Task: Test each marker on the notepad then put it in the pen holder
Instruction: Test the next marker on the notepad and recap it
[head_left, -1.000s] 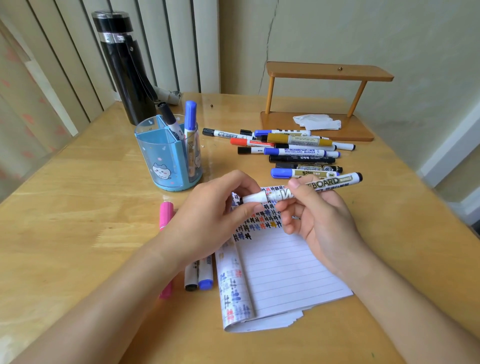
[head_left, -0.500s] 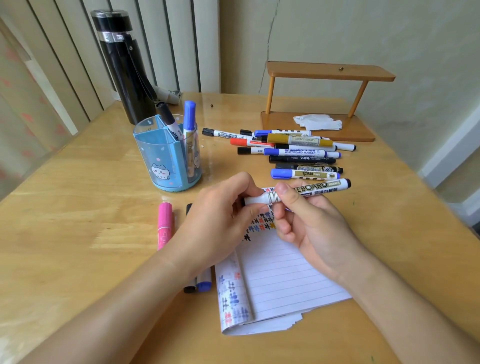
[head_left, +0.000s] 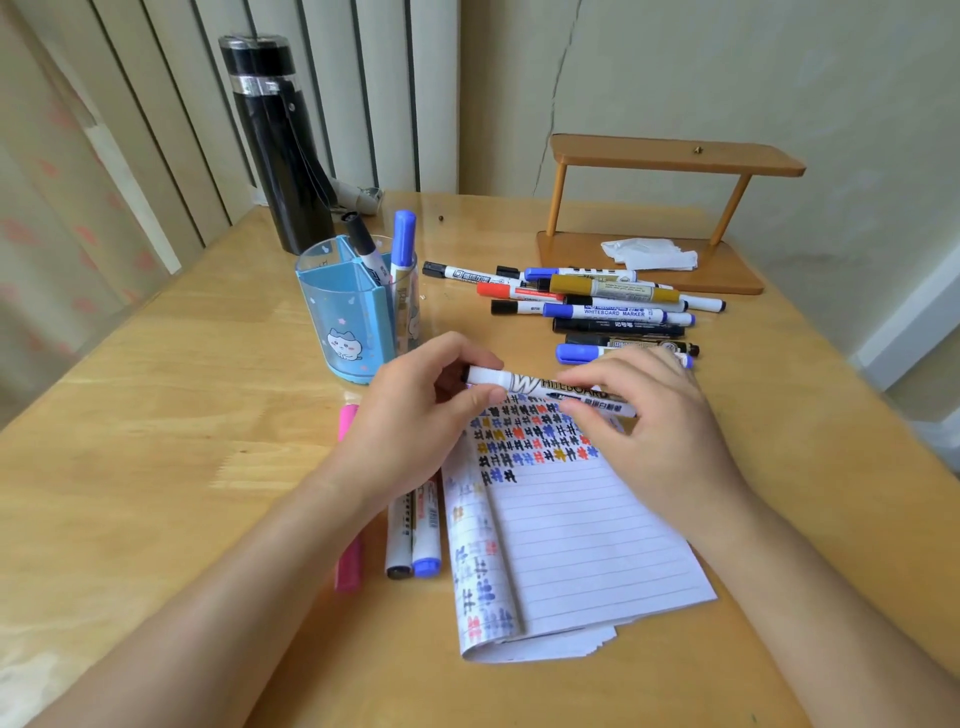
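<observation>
Blue pen holder (head_left: 343, 312) holds two markers (head_left: 402, 244); both hands (head_left: 415, 415) (head_left: 649, 415) pinch white marker (head_left: 530, 387).

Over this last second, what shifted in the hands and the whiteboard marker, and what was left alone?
The whiteboard marker, held at both ends throughout, slid left and lower over the notepad. The right hand moved up over its right end, hiding the black tip; the left hand kept pinching the left end. Pen holder, marker pile and the three markers beside the notepad stayed put.
</observation>
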